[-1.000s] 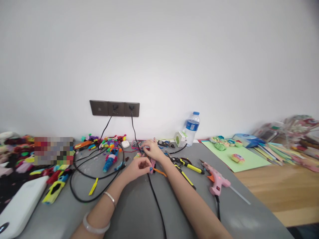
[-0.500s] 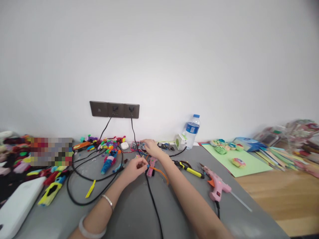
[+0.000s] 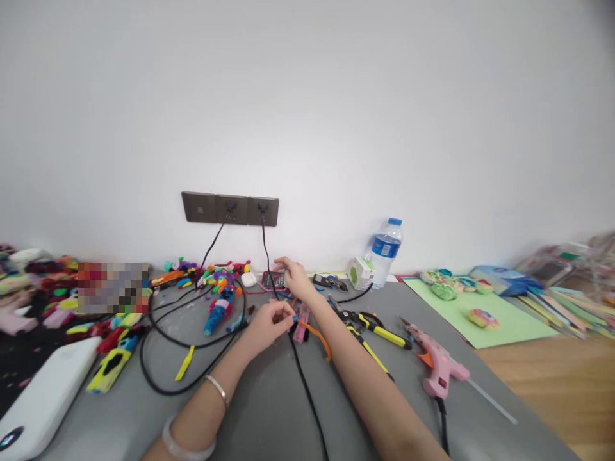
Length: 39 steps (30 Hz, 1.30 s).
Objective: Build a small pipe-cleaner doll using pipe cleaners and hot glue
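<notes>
My left hand (image 3: 271,323) is pinched at its fingertips around a small blue piece (image 3: 295,318). From that piece a fuzzy orange pipe cleaner (image 3: 323,337) curves down to the right, and the two look joined. My right hand (image 3: 296,282) is raised further back, its visible fingers stretched out over a small case with dark contents (image 3: 273,280). Below my right wrist lies a pink fuzzy figure (image 3: 302,324), partly covered by the pipe cleaner and forearm. A black cable (image 3: 302,371) runs under my left fingertips.
Yellow-handled pliers (image 3: 384,333) and a pink glue gun (image 3: 442,365) lie to the right. Behind them stand a water bottle (image 3: 385,253) and a white box (image 3: 361,274). Looped cable (image 3: 158,389), a blue pipe-cleaner figure (image 3: 220,314) and a white power bank (image 3: 52,397) are leftward.
My right hand has lifted off the small case, its fingers now stretched upward. My left hand keeps its pinch. The view has turned slightly left, uncovering more pliers beside my right forearm.
</notes>
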Available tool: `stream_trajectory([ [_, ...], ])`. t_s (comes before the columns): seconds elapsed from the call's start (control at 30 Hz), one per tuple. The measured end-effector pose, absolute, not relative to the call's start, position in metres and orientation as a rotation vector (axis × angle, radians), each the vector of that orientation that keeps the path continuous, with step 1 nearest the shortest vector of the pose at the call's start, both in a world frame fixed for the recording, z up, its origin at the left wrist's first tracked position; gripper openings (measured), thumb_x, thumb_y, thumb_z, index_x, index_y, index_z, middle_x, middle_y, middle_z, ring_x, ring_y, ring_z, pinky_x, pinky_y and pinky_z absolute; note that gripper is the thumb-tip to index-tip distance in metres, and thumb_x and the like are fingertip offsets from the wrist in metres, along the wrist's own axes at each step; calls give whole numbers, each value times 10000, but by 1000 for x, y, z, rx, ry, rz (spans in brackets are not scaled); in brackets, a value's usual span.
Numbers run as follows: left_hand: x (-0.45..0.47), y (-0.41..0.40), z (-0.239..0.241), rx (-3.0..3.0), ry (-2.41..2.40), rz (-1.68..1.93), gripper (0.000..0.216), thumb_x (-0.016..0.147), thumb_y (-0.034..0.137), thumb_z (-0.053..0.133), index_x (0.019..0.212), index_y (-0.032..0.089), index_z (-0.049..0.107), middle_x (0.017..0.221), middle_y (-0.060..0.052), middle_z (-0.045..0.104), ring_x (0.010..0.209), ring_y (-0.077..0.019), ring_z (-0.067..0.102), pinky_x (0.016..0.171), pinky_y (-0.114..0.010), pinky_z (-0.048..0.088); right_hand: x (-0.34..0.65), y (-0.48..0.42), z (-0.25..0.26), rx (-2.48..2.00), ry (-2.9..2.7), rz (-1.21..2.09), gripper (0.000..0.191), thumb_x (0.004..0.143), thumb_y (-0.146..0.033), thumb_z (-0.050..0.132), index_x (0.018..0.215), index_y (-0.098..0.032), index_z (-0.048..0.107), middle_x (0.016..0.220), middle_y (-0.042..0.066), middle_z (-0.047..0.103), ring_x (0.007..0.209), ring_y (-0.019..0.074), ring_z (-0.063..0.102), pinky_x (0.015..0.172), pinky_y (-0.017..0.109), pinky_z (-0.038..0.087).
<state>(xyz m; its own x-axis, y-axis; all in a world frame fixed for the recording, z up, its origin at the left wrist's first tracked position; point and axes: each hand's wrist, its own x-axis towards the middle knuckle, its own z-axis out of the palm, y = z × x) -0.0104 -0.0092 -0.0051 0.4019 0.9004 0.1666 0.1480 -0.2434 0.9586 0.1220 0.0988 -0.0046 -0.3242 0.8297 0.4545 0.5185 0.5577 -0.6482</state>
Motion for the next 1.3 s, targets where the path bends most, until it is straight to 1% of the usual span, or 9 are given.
stream_trajectory([
  [0.17, -10, -11, -4, 1678, 925, 964, 150, 769, 296, 603, 707, 163, 573, 539, 52, 485, 488, -94, 404, 505, -217, 295, 142, 95, -2, -1135, -1940, 470, 403, 778, -15, 392, 1069, -190, 610, 947, 39, 739, 957, 191, 646, 964, 386, 428],
  [0.3, -12, -9, -6, 1640, 954, 1039, 156, 824, 328, 549, 801, 174, 556, 504, 60, 505, 466, -103, 437, 515, -221, 322, 155, 74, 8, -1033, -1786, 740, 263, 922, -281, 410, 928, -161, 644, 820, 51, 720, 721, 166, 640, 724, 297, 513],
  [0.4, -14, -7, -8, 1657, 1034, 1107, 167, 860, 340, 508, 825, 180, 534, 457, 66, 502, 440, -105, 442, 518, -222, 334, 162, 50, 15, -980, -1815, 1125, 365, 930, -420, 429, 801, -156, 646, 674, 29, 681, 529, 129, 584, 532, 238, 475],
  [0.5, -16, -6, -8, 1666, 1089, 1180, 167, 850, 347, 530, 808, 186, 534, 455, 57, 532, 436, -109, 470, 505, -216, 337, 163, 29, 16, -926, -1895, 1318, 214, 872, -370, 565, 860, -167, 631, 580, -27, 618, 435, 99, 511, 442, 197, 402],
  [0.6, -17, -4, -8, 1612, 1090, 1175, 221, 830, 404, 562, 808, 184, 550, 465, 42, 576, 393, -101, 455, 454, -206, 324, 160, 17, 11, -900, -1853, 1216, 134, 869, -301, 561, 878, -177, 611, 524, -68, 525, 428, 87, 451, 441, 184, 360],
  [0.73, -18, -2, -9, 1437, 997, 1122, 346, 791, 507, 599, 812, 162, 584, 571, -18, 669, 383, -99, 486, 426, -215, 373, 158, 12, 5, -951, -1841, 979, 81, 842, -216, 547, 839, -173, 616, 639, -29, 586, 531, 105, 508, 520, 203, 400],
  [0.9, -17, -3, -8, 1266, 908, 1108, 379, 707, 470, 725, 875, 139, 649, 724, -68, 727, 530, -125, 602, 522, -236, 470, 160, 2, -3, -1047, -1894, 677, 116, 826, -148, 527, 835, -190, 635, 707, -10, 621, 594, 133, 529, 581, 229, 417],
  [1.17, -16, -4, -15, 1175, 908, 985, 410, 616, 422, 815, 870, 135, 671, 715, -58, 713, 670, -166, 660, 638, -271, 512, 159, -5, -17, -949, -1834, 418, 94, 860, -175, 555, 901, -207, 632, 855, 47, 661, 776, 188, 593, 737, 302, 474],
  [1.3, -15, -10, -7, 1148, 885, 1022, 338, 647, 412, 802, 814, 152, 666, 735, -8, 657, 678, -123, 605, 640, -236, 497, 158, -6, -14, -927, -1767, 440, 69, 865, -210, 567, 893, -209, 630, 866, 54, 672, 787, 192, 612, 733, 306, 487],
])
